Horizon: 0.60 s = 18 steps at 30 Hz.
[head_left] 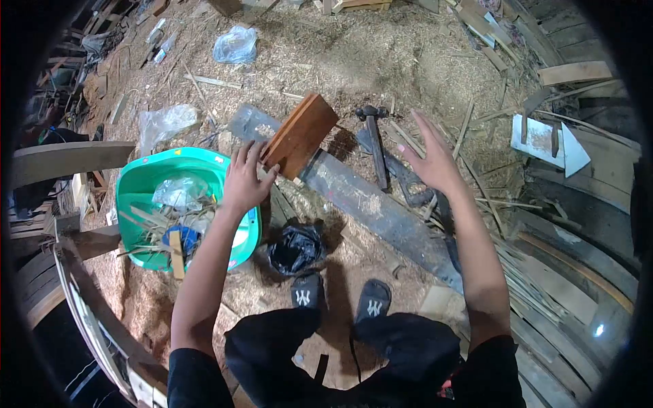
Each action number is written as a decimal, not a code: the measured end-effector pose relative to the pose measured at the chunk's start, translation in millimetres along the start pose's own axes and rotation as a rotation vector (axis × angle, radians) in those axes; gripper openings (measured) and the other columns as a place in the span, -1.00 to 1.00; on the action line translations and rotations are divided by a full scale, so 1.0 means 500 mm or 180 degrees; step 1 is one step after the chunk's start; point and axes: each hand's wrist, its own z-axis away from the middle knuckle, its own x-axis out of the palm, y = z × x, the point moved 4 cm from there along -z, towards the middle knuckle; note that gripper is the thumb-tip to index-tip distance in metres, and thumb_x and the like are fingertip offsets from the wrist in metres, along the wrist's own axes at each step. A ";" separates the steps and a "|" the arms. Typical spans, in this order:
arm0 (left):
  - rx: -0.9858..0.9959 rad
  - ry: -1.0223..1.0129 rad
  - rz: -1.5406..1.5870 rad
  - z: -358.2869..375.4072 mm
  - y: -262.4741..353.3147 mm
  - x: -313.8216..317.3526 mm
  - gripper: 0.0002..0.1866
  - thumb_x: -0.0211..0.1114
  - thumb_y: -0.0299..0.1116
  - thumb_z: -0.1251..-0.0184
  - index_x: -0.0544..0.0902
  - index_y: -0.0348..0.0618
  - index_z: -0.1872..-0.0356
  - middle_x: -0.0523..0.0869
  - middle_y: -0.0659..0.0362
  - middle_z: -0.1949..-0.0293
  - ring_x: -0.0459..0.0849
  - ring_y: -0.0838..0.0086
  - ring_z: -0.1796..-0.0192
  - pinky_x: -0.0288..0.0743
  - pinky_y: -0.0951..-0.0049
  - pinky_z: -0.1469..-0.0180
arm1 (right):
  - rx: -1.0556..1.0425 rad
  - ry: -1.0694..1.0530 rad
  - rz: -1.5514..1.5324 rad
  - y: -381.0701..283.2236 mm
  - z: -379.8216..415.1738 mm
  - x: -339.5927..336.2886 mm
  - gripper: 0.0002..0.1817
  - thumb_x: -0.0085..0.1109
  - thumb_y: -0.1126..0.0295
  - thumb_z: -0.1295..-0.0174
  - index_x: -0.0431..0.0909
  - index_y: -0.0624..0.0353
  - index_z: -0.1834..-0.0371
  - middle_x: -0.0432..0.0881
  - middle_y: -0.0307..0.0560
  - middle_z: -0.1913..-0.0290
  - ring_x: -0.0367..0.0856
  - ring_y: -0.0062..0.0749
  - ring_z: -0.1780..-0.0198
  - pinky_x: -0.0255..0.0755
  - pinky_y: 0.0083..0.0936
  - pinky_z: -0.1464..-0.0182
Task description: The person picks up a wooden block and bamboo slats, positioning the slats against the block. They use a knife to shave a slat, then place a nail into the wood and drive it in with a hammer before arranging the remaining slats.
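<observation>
My left hand [245,180] is at the near left end of a reddish-brown wooden board piece [306,136], thumb against its face and fingers along its upper edge. The piece, which looks like boards laid together, stands tilted on a long grey plank [360,194]. My right hand [434,160] is raised in the air to the right, fingers spread and holding nothing. Left of it lies a hammer [377,149], its head pointing away from me. A dark tool with a curved part [408,180], partly shadowed, lies beside the hammer.
A green basin [126,204] with wood scraps and a plastic bag stands left. An open black bag [296,248] sits before my feet. Wood strips [530,285] lie along the right. Shavings cover the ground, with clear plastic bags [235,45] farther off.
</observation>
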 end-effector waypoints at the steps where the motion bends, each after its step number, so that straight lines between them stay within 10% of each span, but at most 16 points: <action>1: 0.0001 -0.0006 0.0008 -0.013 -0.021 0.030 -0.30 0.42 0.00 -0.36 0.46 -0.04 -0.46 0.48 -0.13 -0.43 0.43 -0.14 -0.46 0.39 -0.08 -0.45 | -0.0061 -0.0020 0.0045 0.016 -0.009 0.027 -0.12 0.32 0.07 -0.43 0.10 0.08 -0.70 0.19 0.12 -0.68 0.18 0.01 -0.67 0.12 -0.15 -0.67; 18: -0.0309 -0.0220 0.0646 -0.095 -0.080 0.147 -0.35 0.53 0.06 -0.24 0.69 -0.29 -0.15 0.79 -0.19 0.02 0.77 -0.09 -0.05 0.62 0.03 -0.15 | -0.0299 -0.0263 -0.0296 0.092 -0.060 0.240 -0.15 0.28 0.01 -0.47 0.11 -0.02 -0.71 0.20 0.24 -0.65 0.17 0.09 -0.67 0.10 -0.09 -0.66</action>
